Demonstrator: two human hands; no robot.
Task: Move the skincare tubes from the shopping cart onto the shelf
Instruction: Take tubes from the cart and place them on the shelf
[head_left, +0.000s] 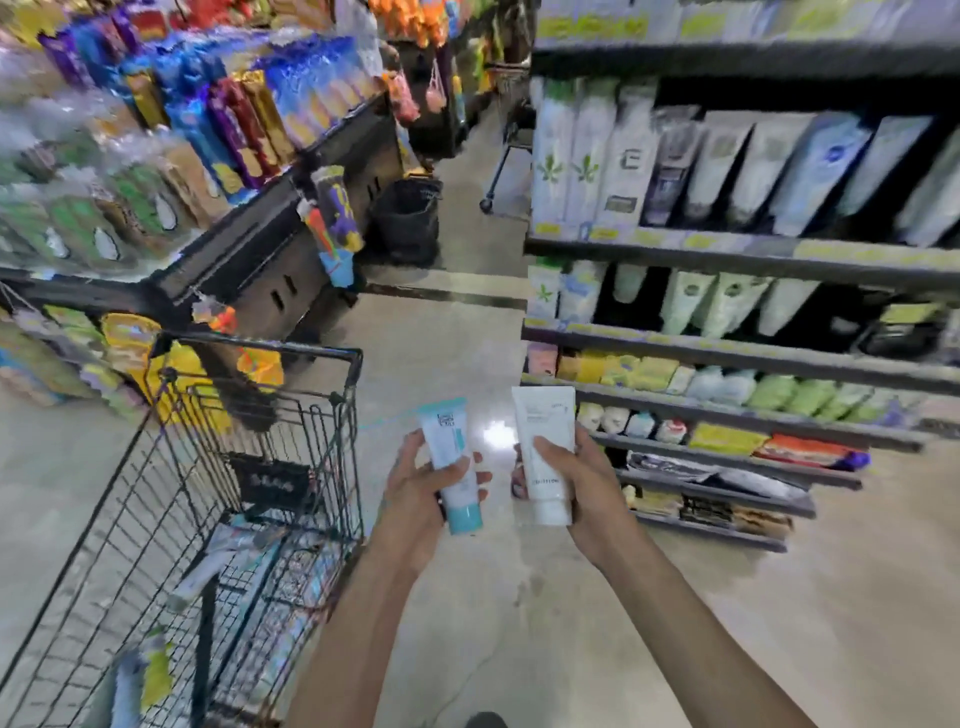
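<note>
Two tubes up and clear of the shopping cart (208, 467): teal-capped tube (451, 462) gripped in the left hand (421, 493), white tube (545, 457) gripped in the right hand (576, 478). Held caps down, probably for standing on the shelf (727, 254) to the right. More tubes left lying in the cart.

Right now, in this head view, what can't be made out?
- Print on the teal tube and white tube: too small.
- Contents of the shopping cart: blurred behind its wire mesh.
- Labels on the shelf products: motion-blurred.
- Shelf's right end: cut off by the frame edge.
</note>
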